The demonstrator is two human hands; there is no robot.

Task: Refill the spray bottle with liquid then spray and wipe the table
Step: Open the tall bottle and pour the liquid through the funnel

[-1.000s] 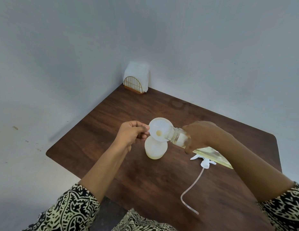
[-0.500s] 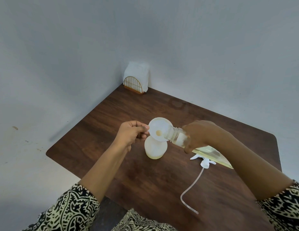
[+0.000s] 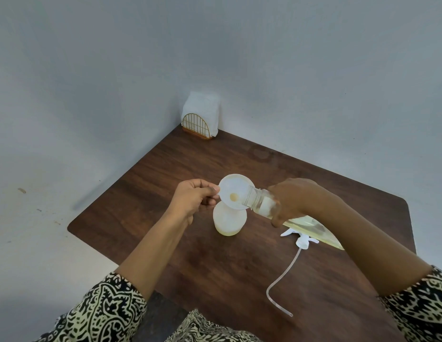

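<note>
**Hands hold their places as the pour goes on**

Nothing much has shifted over the last second: both hands, the funnel and the tilted bottle sit where they were.

At the centre, the left hand (image 3: 195, 201) pinches the near-left rim of a white funnel (image 3: 236, 191) between thumb and forefinger, with the other fingers curled beneath. The funnel stands in the neck of the spray bottle (image 3: 229, 222), a squat, translucent white bottle upright on the table (image 3: 165, 193). A thin layer of pale yellow liquid shows at its bottom, and a small yellow patch marks the funnel's middle.

From the right, the right hand (image 3: 298, 201) wraps its fingers round the upper body of a clear refill bottle (image 3: 261, 203). That bottle is tipped well over, its open mouth at the funnel's right rim and its base raised toward the person's right arm. Yellowish liquid lies along its lower side. Whether the mouth touches the rim cannot be told.

Just beyond the right hand, partly under the refill bottle, the white spray head (image 3: 302, 240) lies on the wood. Its dip tube (image 3: 279, 280) curves away toward the near edge.

Farther off, in the table's far corner against the grey wall (image 3: 289, 70), a gold wire napkin holder (image 3: 196, 125) stands with white napkins (image 3: 202, 107). Patterned black-and-cream sleeves (image 3: 104, 312) frame the near edge of the view.
</note>
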